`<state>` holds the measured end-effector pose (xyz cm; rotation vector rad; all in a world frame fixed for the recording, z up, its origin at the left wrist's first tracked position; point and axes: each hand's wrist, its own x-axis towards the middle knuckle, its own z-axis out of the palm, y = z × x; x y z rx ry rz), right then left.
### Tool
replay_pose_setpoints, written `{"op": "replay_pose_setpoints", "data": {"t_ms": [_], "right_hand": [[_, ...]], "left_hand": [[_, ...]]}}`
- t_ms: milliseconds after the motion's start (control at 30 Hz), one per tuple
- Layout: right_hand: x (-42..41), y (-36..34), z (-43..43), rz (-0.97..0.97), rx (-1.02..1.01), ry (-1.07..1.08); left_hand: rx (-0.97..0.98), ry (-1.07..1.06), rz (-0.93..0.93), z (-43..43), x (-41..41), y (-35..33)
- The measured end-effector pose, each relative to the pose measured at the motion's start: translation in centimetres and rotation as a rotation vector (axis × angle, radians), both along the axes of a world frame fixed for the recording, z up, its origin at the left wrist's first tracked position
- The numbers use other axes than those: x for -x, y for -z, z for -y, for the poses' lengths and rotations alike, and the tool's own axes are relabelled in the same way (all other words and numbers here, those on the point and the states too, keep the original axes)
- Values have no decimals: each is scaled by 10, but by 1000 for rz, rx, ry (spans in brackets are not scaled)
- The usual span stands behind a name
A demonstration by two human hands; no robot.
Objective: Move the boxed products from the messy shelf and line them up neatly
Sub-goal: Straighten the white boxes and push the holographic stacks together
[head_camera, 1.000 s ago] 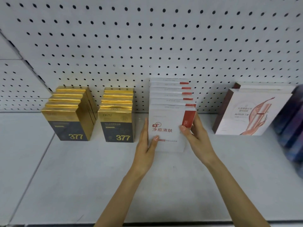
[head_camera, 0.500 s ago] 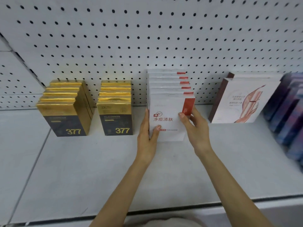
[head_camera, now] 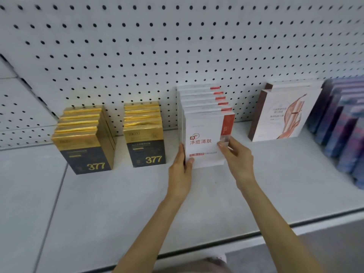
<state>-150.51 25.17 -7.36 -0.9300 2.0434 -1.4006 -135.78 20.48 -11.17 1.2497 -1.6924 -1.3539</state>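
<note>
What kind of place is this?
Probably a shop: a pegboard wall backs a white shelf, and matching boxes stand in rows, like the gold 377 boxes and the white-and-red boxes. The left hand and right hand hold the front white-and-red box.

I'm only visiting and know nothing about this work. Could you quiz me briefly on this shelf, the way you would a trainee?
1. Multiple choice: which number is printed on the gold boxes? A) 377 B) 733 C) 773
2. True or false: the left hand and the right hand both hold the front white box.
3. Count: how many rows of gold boxes stand on the shelf?

Key: 1. A. 2. True. 3. Two.
</note>
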Motion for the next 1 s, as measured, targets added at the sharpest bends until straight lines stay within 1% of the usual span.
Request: {"op": "replay_pose_setpoints", "data": {"t_ms": [167, 333, 433, 533, 600, 667, 733, 800, 833, 867, 900, 933, 1000], "right_hand": [[-4, 0, 2, -2, -3, 45], [-1, -3, 2, -2, -4, 42], [5, -1, 4, 30, 7, 9], [16, 0, 6, 18, 20, -51], [27, 2, 5, -16, 19, -135], [40, 5, 4, -46, 1, -221], [59, 11, -3, -61, 4, -252], [85, 14, -14, -85, 40, -212], [102, 15, -20, -89, 73, -168], [120, 14, -26, -95, 111, -116], [140, 14, -29, -119, 138, -64], [161, 15, -30, -170, 143, -16], [197, 16, -27, -274, 116, 67]], "left_hand": [[47, 25, 16, 1, -4, 0], [60, 38, -57, 6, -10, 5], [69, -57, -94, 5, -8, 0], [126, -165, -59, 1, -3, -3], [141, -229, -45, -3, 2, -2], [138, -349, -37, -9, 9, 0], [155, -580, -9, -20, 19, 2], [255, -842, 43, -37, 34, 3], [304, -922, 68, -49, 45, 2], [335, -947, 76, -60, 58, 0], [356, -920, 62, -70, 74, -2], [382, -850, 42, -77, 92, -4], [512, -651, 85, -83, 126, -7]]}}
